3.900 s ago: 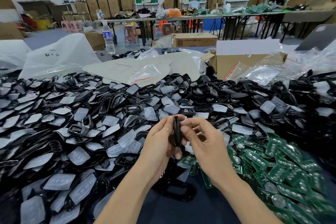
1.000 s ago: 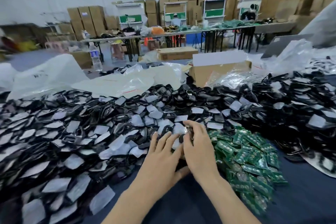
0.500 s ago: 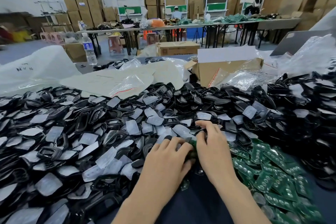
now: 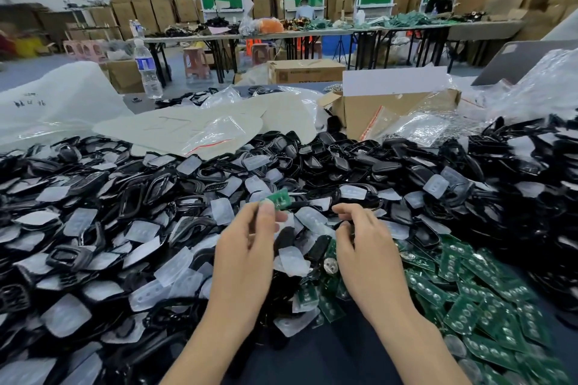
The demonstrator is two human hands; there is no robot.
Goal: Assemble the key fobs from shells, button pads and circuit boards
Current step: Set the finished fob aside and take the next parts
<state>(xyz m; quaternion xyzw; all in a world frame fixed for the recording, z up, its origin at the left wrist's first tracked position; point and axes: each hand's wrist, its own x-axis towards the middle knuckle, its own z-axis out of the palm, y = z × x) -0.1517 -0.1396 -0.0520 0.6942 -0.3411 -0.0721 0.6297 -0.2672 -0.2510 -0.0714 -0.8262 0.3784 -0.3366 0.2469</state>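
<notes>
My left hand pinches a green circuit board above the heap of shells and pads, board half blurred. My right hand curls over the heap; fingertips hidden, can't tell if it grips anything.
</notes>
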